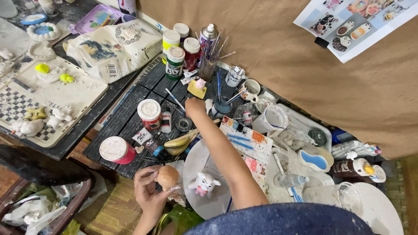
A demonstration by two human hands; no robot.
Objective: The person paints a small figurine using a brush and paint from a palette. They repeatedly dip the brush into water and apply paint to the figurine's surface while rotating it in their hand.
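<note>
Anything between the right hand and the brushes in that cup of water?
Nothing visible. The right hand hovers just left of the water cup holding brushes, with only bare mat between. The left hand holds a round orange-brown figure.

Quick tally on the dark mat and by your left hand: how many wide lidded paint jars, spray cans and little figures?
Lidded paint jars: 6
Spray can: 1
Round peach figure in left hand: 1
White-and-pink figure on white plate: 1
Total: 9
</note>
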